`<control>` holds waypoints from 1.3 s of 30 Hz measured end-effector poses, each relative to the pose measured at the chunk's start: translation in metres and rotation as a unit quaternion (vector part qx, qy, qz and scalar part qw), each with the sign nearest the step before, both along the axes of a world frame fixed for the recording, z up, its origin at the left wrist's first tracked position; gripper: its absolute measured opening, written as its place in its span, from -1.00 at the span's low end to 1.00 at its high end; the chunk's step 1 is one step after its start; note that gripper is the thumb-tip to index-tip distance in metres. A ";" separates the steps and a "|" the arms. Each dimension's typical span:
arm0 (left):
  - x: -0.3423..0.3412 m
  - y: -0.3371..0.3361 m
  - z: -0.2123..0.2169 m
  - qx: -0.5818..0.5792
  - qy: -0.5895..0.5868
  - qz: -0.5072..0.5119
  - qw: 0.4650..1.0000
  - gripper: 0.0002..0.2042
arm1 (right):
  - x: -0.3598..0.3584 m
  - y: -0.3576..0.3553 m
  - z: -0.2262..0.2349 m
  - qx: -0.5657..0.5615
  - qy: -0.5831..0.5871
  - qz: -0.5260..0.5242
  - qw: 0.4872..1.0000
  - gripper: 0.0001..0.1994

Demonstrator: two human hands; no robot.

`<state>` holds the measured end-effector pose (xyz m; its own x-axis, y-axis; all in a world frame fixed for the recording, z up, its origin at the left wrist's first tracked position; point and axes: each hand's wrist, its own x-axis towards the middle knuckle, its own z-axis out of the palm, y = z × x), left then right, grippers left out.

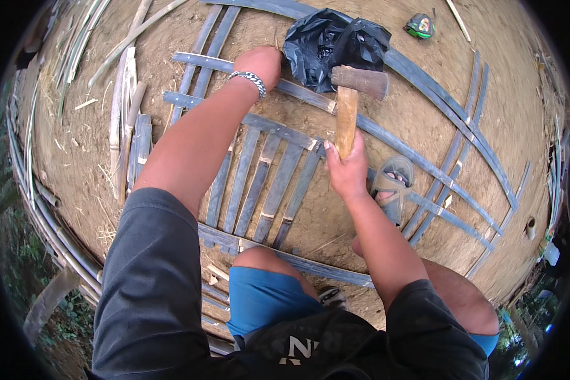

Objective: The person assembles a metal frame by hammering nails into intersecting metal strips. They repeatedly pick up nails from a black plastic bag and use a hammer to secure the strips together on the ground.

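My right hand [348, 168] is closed round the pale wooden handle of a hatchet [346, 117]. The hatchet's rusty head is up, beside a crumpled black plastic bag [320, 54]. At the bag's left edge, my left hand [259, 66], a chain bracelet at its wrist, is curled with its fingers turned away. What it holds, if anything, is hidden. Just below that hand runs a long split-bamboo strip [307, 95]. Nearer to me, several short bamboo slats [278, 180] lie side by side between two crosswise strips, forming a panel.
More crossed bamboo strips [449, 117] spread over the dirt ground on the right. My sandalled foot [392, 183] rests among them. A small black-and-green object [420, 25] lies at the far right. Bamboo poles [117, 117] and offcuts lie on the left; bent poles [38, 202] line the edge.
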<state>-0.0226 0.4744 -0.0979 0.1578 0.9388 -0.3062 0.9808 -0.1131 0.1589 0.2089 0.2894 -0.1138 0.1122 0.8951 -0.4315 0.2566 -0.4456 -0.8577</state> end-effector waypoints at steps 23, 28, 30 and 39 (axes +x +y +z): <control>0.000 -0.014 -0.020 0.078 -0.062 0.065 0.993 -0.82 | 0.000 -0.001 0.001 0.003 -0.028 0.019 0.999 -0.46; 0.005 -0.010 -0.020 0.024 -0.014 0.071 0.997 -0.80 | 0.001 -0.001 -0.004 0.025 -0.029 0.024 0.999 -0.47; 0.006 -0.008 -0.018 -0.011 -0.013 0.086 0.996 -0.80 | 0.001 0.000 -0.001 0.003 -0.024 0.015 1.000 -0.43; 0.009 0.000 0.000 -0.063 0.053 0.006 0.997 -0.79 | 0.002 0.000 -0.004 0.003 -0.044 0.016 0.999 -0.40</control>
